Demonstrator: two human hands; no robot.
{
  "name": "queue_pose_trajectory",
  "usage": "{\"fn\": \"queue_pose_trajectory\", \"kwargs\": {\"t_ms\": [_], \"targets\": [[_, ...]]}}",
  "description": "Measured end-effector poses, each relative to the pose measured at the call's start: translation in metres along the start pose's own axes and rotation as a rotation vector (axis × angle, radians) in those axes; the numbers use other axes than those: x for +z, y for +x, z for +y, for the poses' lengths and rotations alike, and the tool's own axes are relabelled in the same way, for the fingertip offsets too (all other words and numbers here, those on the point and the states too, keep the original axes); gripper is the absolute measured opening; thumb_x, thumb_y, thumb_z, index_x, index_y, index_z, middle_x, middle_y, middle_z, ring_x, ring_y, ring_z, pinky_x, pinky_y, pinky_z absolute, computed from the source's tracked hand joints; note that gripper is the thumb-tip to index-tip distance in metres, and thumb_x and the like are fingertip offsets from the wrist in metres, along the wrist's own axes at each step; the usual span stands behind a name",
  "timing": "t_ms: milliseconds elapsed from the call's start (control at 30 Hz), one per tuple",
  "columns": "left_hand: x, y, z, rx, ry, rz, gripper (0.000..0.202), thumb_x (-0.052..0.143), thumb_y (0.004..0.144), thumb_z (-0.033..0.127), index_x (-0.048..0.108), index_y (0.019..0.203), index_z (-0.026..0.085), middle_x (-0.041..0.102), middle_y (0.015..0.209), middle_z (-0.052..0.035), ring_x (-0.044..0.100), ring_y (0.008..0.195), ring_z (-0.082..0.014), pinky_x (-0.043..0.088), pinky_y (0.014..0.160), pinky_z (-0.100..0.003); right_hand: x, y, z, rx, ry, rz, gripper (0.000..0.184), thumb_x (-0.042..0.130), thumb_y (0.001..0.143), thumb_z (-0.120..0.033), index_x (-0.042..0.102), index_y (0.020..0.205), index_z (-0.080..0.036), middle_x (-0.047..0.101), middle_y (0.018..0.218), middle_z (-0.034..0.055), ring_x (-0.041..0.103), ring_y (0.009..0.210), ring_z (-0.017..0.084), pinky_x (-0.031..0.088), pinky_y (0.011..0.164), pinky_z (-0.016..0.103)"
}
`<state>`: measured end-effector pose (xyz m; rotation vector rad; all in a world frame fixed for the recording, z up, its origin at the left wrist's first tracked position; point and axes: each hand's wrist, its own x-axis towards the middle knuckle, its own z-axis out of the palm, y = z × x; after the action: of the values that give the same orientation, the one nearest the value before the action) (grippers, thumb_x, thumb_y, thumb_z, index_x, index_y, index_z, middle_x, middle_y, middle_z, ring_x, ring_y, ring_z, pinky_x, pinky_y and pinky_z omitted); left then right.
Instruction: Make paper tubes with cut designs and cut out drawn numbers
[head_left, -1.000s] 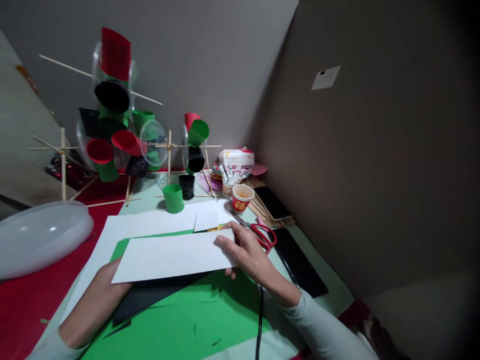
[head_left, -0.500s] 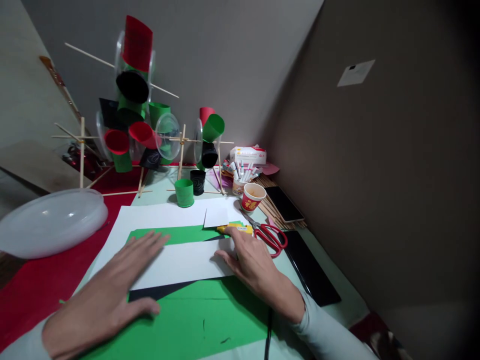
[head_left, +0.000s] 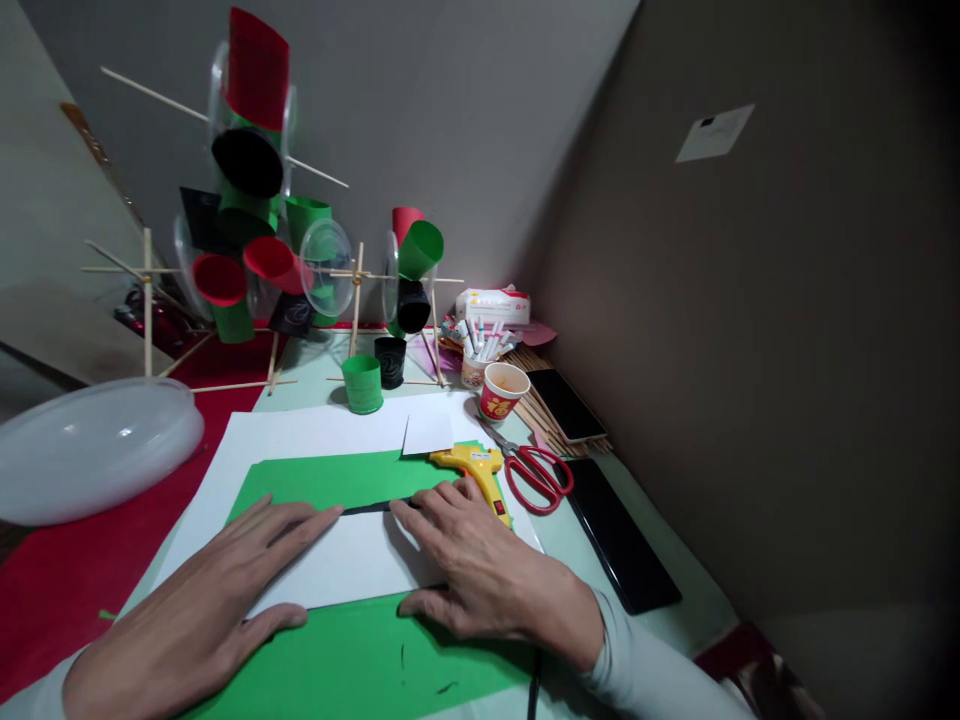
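Observation:
A white paper strip (head_left: 352, 560) lies lengthwise across a green sheet (head_left: 360, 650), with a thin dark edge (head_left: 375, 507) showing along its far side. My left hand (head_left: 202, 590) rests over the strip's left end, fingers stretched out and thumb apart at the near edge. Over the right end lies my right hand (head_left: 480, 560), its fingers at the far edge and its thumb at the near edge. Both hands are open and cover the strip's ends. Just beyond the right hand is a yellow glue gun (head_left: 472, 462), its handle partly behind the hand.
Red-handled scissors (head_left: 536, 475) and a black slab (head_left: 619, 535) lie to the right. A paper cup (head_left: 502, 393), a cup of markers (head_left: 480, 365) and a phone (head_left: 566, 405) stand or lie behind. Green (head_left: 363, 385) and black (head_left: 390, 362) cylinders stand before a stick frame (head_left: 357, 310).
The strip has shifted slightly toward me. My right hand has moved left and nearer, from the strip's right end onto its surface, uncovering the glue gun. My left hand has slid slightly nearer.

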<state>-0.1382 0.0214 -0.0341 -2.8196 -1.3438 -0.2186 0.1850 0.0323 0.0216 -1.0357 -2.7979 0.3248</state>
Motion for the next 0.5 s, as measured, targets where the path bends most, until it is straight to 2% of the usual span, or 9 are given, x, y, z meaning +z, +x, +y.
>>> {"fn": "queue_pose_trajectory", "kwargs": {"t_ms": [133,200,267,400,500], "targets": [[0.0043,-0.0034,-0.0059,-0.026,-0.047,-0.038,0.072,0.055,0.094,0.054,0.024,0.158,0.042,0.052,0.156,-0.0016,0.054,0.138,-0.0279,0.054,0.108,-0.042,-0.0050,-0.0009,-0.0019,0.006,-0.037,-0.011,0.073,0.069,0.087,-0.057,0.048,0.141,-0.013,0.059,0.122,0.0169,0.053,0.105,0.033,0.040,0.097,0.051],[0.0054,-0.0046,-0.0081,-0.026,-0.018,-0.051,0.072,0.053,0.096,0.054,0.021,0.159,0.042,0.047,0.160,-0.0003,0.050,0.142,-0.0264,0.052,0.110,-0.042,-0.0070,-0.0007,-0.0015,0.012,-0.065,-0.013,0.068,0.068,0.088,-0.054,0.048,0.139,-0.013,0.059,0.124,0.0166,0.053,0.105,0.032,0.040,0.098,0.050],[0.0062,-0.0058,-0.0096,-0.018,0.015,-0.062,0.071,0.050,0.098,0.053,0.018,0.159,0.042,0.043,0.162,0.0016,0.046,0.145,-0.0249,0.049,0.113,-0.043,-0.0085,-0.0002,-0.0008,0.018,-0.085,-0.019,0.056,0.066,0.090,-0.047,0.051,0.132,-0.013,0.061,0.119,0.0147,0.054,0.101,0.031,0.040,0.096,0.048],[0.0084,-0.0081,-0.0098,0.014,0.045,-0.044,0.069,0.049,0.099,0.049,0.017,0.159,0.041,0.043,0.162,0.0017,0.047,0.144,-0.0242,0.049,0.112,-0.042,-0.0092,0.0008,-0.0004,0.008,-0.117,-0.023,0.030,0.059,0.094,-0.036,0.057,0.115,-0.014,0.063,0.111,0.0137,0.054,0.097,0.029,0.040,0.094,0.046],[0.0070,-0.0064,-0.0056,0.019,0.022,-0.011,0.066,0.049,0.099,0.044,0.019,0.158,0.043,0.047,0.160,0.0011,0.051,0.141,-0.0248,0.051,0.110,-0.042,-0.0099,-0.0003,0.0006,-0.006,-0.126,-0.026,0.029,0.060,0.094,-0.037,0.056,0.112,-0.014,0.063,0.112,0.0134,0.054,0.097,0.029,0.040,0.096,0.045]]}}
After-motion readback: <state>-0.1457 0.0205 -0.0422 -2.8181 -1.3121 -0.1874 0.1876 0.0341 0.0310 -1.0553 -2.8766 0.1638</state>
